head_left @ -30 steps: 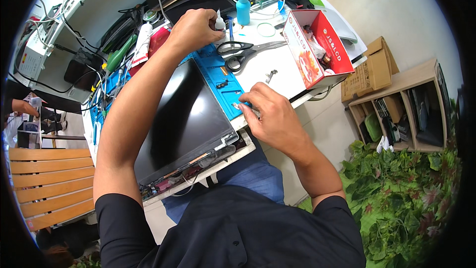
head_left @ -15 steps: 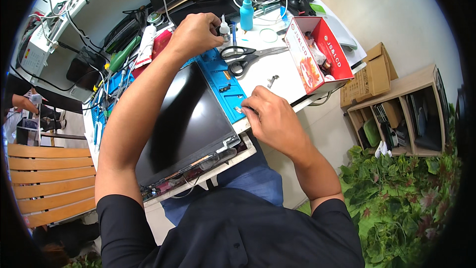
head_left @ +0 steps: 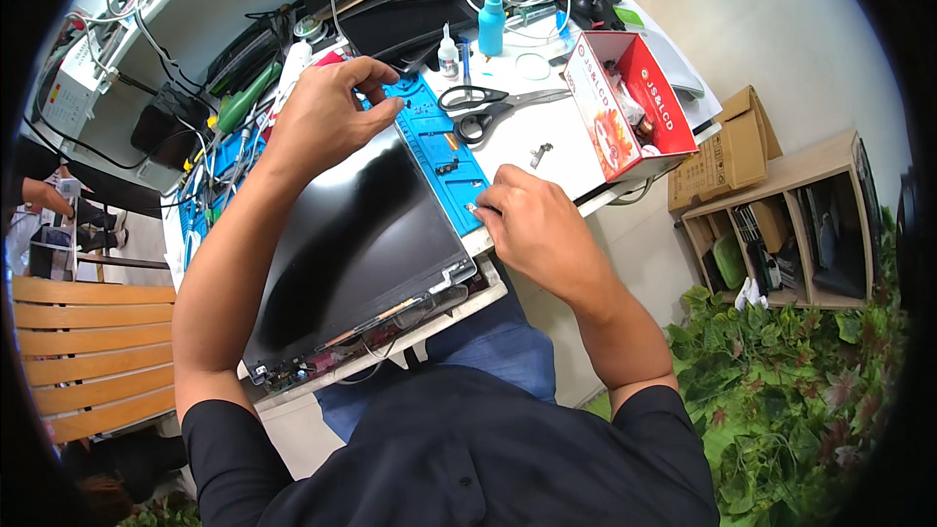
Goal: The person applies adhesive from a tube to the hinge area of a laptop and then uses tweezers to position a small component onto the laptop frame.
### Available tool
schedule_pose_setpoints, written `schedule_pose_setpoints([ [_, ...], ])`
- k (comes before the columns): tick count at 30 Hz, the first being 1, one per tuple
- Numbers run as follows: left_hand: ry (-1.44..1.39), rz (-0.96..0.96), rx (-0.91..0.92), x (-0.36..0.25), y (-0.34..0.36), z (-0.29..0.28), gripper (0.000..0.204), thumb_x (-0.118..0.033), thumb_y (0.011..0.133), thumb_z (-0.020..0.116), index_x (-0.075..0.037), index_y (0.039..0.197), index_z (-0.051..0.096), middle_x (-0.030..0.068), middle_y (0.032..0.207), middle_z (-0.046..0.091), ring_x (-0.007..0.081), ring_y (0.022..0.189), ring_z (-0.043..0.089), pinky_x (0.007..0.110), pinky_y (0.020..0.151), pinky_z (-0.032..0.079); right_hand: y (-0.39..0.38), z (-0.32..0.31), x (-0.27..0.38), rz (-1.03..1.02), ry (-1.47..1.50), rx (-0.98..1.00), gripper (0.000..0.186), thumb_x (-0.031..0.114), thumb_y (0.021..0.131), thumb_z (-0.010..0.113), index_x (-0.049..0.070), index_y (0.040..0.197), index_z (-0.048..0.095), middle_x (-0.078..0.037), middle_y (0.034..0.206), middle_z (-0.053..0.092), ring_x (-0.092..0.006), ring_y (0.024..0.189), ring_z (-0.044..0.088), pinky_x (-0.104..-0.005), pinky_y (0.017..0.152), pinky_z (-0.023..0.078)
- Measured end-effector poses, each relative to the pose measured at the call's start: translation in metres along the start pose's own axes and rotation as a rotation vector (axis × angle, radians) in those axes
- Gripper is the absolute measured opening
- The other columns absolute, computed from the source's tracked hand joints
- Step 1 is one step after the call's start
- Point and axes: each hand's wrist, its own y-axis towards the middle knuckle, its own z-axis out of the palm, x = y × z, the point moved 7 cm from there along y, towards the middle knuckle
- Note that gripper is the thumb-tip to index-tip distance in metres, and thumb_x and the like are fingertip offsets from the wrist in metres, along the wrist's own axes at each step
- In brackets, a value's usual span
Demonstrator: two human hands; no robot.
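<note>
My left hand (head_left: 330, 117) hovers over the far left corner of a black laptop screen panel (head_left: 361, 244), thumb and fingers apart, with nothing visible between them. A blue parts mat (head_left: 441, 151) with small compartments runs along the panel's right side and carries several tiny parts. At the mat's near end, my right hand (head_left: 537, 229) has its fingertips pinched beside small metallic bits; what they hold, if anything, is too small to name. A small clear bottle with a white tip (head_left: 448, 57) stands past the mat's far end. Black-handled scissors (head_left: 483, 115) lie to the mat's right.
A blue squeeze bottle (head_left: 491, 24) stands farther back. To the right sits an open red box (head_left: 634, 117) holding assorted pieces, with a small dark part (head_left: 541, 154) nearer me. Cables and a green-handled tool (head_left: 234, 112) crowd the left. Another person's hand (head_left: 47, 197) shows far left.
My left hand has moved away from the small white-tipped bottle, leftward and toward me, leaving it standing. My right hand has stayed almost in place at the mat's near end.
</note>
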Motion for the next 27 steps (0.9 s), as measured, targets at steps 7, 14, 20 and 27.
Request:
schedule_pose_setpoints([
  [7,-0.115,-0.007,0.012,-0.019,-0.049,-0.019,0.026,-0.020,0.098,0.085,-0.001,0.116,0.082,0.0104,0.086,0.080,0.0158,0.066,0.071,0.032,0.066,0.057,0.002,0.000,0.002,0.008,-0.011,-0.009,0.018,0.006,0.099,0.072,-0.007,0.089,0.079,-0.027,0.096,0.071,-0.0475,0.089,0.075,-0.0567,0.086,0.060],
  [14,-0.201,0.050,-0.026,-0.023,-0.078,-0.028,0.023,-0.017,0.099,0.085,-0.002,0.116,0.082,0.0064,0.085,0.079,0.0099,0.062,0.067,0.028,0.061,0.053,0.006,0.004,0.007,0.014,-0.126,0.018,0.016,0.006,0.096,0.073,-0.007,0.088,0.079,-0.027,0.094,0.073,-0.0483,0.088,0.075,-0.0558,0.085,0.061],
  [20,-0.222,-0.007,0.030,-0.025,-0.090,-0.029,0.024,-0.016,0.101,0.086,0.000,0.118,0.081,0.0010,0.087,0.075,0.0031,0.069,0.059,0.023,0.064,0.048,0.010,0.006,-0.001,0.057,-0.087,0.015,0.014,0.008,0.092,0.077,-0.006,0.089,0.080,-0.026,0.095,0.076,-0.0467,0.087,0.076,-0.0533,0.085,0.062],
  [27,-0.282,-0.033,0.072,-0.019,-0.097,-0.015,0.023,-0.016,0.099,0.086,-0.001,0.116,0.082,0.0066,0.086,0.079,0.0087,0.067,0.067,0.028,0.063,0.055,0.008,0.007,-0.030,0.288,0.259,0.073,0.017,0.010,0.092,0.085,-0.006,0.097,0.081,-0.008,0.084,0.076,-0.0121,0.073,0.069,-0.0304,0.069,0.057],
])
